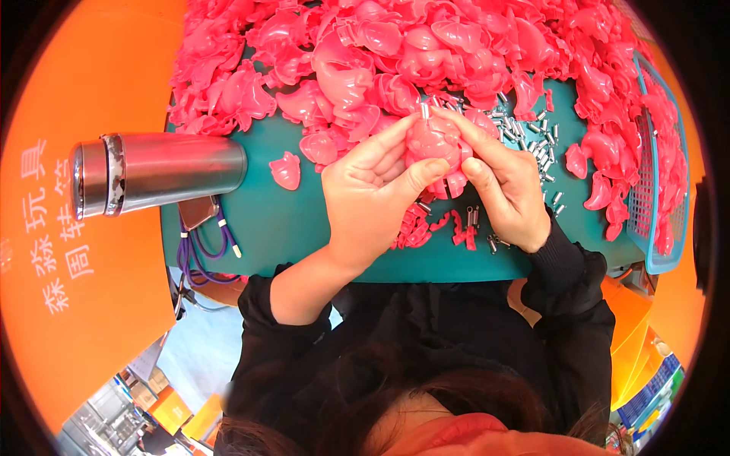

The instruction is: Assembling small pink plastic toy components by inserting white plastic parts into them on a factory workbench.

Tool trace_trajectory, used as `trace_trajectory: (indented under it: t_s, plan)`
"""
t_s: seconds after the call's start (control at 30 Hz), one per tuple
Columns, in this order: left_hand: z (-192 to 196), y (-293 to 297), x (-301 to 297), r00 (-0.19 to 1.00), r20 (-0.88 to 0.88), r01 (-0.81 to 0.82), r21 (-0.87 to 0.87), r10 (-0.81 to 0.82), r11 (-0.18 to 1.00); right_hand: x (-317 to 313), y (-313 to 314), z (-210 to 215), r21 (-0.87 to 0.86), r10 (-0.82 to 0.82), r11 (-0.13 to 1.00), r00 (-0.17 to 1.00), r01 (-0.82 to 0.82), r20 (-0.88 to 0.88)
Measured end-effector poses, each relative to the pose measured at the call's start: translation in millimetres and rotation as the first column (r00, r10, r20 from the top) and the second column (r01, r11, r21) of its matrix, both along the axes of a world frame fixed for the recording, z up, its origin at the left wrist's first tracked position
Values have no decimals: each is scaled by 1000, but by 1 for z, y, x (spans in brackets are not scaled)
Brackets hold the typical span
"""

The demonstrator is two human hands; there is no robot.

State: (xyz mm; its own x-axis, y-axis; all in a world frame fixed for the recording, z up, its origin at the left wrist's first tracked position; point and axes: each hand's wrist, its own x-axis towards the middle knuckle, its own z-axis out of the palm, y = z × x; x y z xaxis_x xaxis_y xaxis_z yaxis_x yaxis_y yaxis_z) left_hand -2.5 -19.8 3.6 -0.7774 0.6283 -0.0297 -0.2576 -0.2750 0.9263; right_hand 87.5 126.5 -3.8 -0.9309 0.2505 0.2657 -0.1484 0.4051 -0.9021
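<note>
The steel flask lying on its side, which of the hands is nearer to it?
Left. The left hand is across bare teal tabletop from the steel flask; the right hand lies beyond it, farther away.

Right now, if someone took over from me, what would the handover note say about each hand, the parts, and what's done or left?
Left hand: grip on the pink plastic shell, thumb across its front.
Right hand: fingers pinch the same shell, at a small metal pin sticking up from it.
Loose metal pins lie right of the hands on the teal table.
Left: a big pile of pink shells behind; how many are finished cannot be told.
</note>
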Motion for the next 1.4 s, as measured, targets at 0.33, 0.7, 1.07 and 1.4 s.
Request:
trace_trajectory:
  t_s: [0.33,0.7,1.07,1.4]
  plan:
    - [-6,3,8,997,-72,-3,23,5,1000,0,-4,6,73,-11,997,1000,12,-24]
    - [-5,8,-1,994,36,98,26,-99,995,-6,-6,-2,140,-117,983,993,119,-18]
    - [-1,4,-4,998,55,35,-49,-32,998,-4,0,-2,-72,-23,997,987,35,160]
    - [0,0,1,997,57,50,65,-54,997,-2,-6,3,12,-28,1000,994,27,109]
